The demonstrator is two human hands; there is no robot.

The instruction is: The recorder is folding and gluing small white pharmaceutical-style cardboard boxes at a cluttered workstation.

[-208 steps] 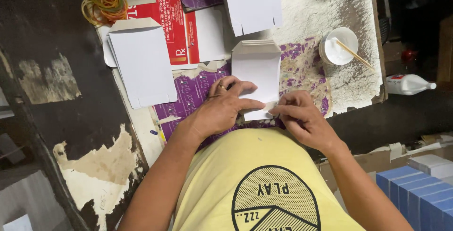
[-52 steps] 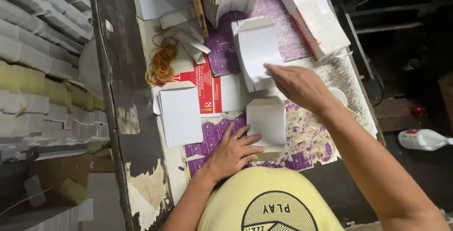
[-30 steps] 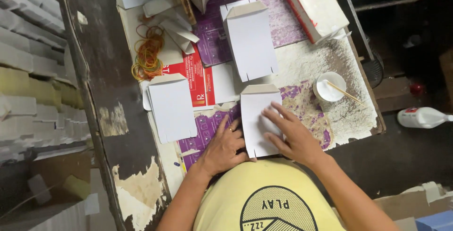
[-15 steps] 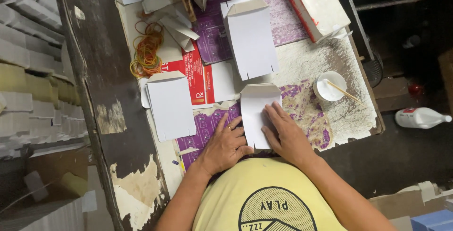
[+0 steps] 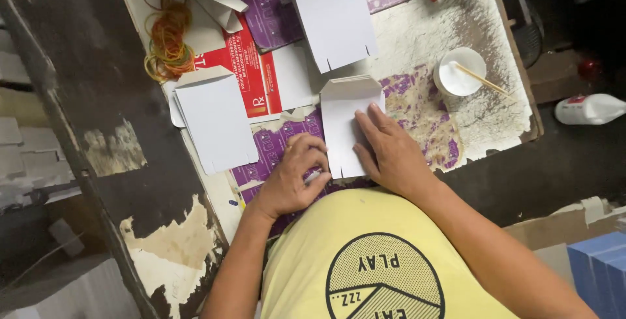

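Your right hand (image 5: 390, 152) lies flat, palm down, on the lower right part of a white carton blank (image 5: 345, 126). Its fingers are stretched out and spread, pointing away from you, and they press the blank onto the tabletop (image 5: 424, 38). That grip is released: nothing is clasped, the hand only bears down. The forearm runs back toward your body on the right.

Your left hand (image 5: 295, 179) sits just beside the blank's left edge. Its fingers are curled in, with the fingertips at the blank's lower left corner. A small bit of something shows between thumb and fingers, but you cannot tell what it is or whether that grip is truly clenched on it. The wrist is bent and the forearm angles down to the left.

The blank lies directly in front of your chest, on purple printed sheets (image 5: 274, 146), with its flapped end pointing away from you.

Around it:
- 1 stack of blanks (image 5: 215, 120) lies to the left, well apart from your hands.
- 1 larger blank (image 5: 331, 12) lies beyond, near the flapped end.
- A red printed sheet (image 5: 251, 74) sits between them.
- A tangle of rubber bands (image 5: 166, 35) lies at the far left.
- A white bowl (image 5: 460, 71) with a thin stick (image 5: 481, 79) across it stands to the right.
- A white bottle (image 5: 590, 109) lies off the tabletop, farther right.
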